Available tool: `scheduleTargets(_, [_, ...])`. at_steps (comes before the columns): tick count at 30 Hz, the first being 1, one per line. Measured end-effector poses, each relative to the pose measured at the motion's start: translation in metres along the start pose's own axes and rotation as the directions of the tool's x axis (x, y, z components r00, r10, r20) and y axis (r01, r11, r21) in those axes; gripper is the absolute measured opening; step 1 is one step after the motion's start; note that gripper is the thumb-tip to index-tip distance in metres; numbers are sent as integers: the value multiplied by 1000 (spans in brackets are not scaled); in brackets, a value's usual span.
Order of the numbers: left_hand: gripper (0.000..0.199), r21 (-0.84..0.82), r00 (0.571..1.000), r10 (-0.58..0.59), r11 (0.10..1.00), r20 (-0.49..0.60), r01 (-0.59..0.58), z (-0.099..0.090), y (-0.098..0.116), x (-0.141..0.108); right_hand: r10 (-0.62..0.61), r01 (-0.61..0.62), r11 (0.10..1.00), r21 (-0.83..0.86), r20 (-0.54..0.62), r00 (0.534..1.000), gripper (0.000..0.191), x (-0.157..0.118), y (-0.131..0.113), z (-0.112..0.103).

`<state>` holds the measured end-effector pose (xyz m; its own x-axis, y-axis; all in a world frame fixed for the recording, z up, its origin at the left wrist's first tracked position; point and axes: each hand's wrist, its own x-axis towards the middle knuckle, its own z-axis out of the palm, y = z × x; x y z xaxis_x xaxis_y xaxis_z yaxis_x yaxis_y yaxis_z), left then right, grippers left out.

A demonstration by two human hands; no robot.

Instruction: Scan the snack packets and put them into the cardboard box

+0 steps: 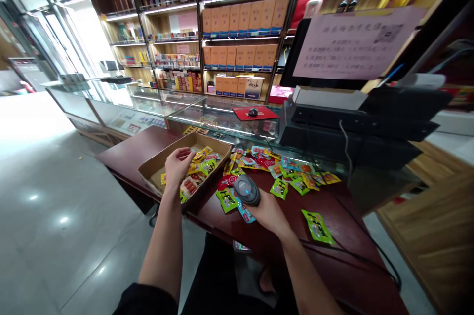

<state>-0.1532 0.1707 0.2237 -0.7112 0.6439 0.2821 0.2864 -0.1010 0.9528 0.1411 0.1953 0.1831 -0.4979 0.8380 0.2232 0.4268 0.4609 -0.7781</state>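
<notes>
Right hand (269, 210) closed around a handheld scanner (247, 190), which projects forward and leftward from the grip above the bench (292, 211). The scanner is dark grey, with a rounded, oval head, a paler band about its rim and a small blue light near the middle of its upper face. Directly below the scanner head, and partly hidden by it, lies a light-blue packet (245, 214); just left of the head are a bright green packet (226, 200) with dark lettering and a red packet (225, 181). Beyond the right hand, small glossy packets in green, yellow, red and blue form a loose, overlapping spread. To its right, well apart from that spread, a single green packet (317, 226) lies flat, its face printed with bold dark characters. Left hand (178, 164) over the shallow cardboard box (153, 169), fingers bent; whether they grip anything cannot be told. Inside the box, mostly to the right of this hand, lie mixed packets, some yellow, some green, others showing reddish sausage-like pictures.
</notes>
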Motion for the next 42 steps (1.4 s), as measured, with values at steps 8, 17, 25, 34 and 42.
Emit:
scheduleTargets(8, [39, -4, 956, 29, 1000, 292, -29, 96, 11, -37, 150, -170, 979, -112, -172, 974, 25, -33, 20, -47])
scheduleTargets(17, [25, -11, 702, 118, 988, 702, -155, 230, 21, -134, 232, -311, 937, -157, -385, 893, 26, -97, 59, -109])
scheduleTargets(25, [35, 103, 394, 59, 920, 917, -378, 288, 4, -179, 226, -346, 920, -183, -473, 851, 31, -132, 73, -133])
scheduleTargets(34, [27, 43, 277, 108, 871, 955, -489, 304, -7, -195, 248, -384, 898, -217, -470, 847, 26, -136, 77, -136])
scheduleTargets(42, [16, 222, 549, -48, 941, 834, -255, 270, -13, -149, 225, -338, 919, -204, -432, 874, 25, -119, 70, -122])
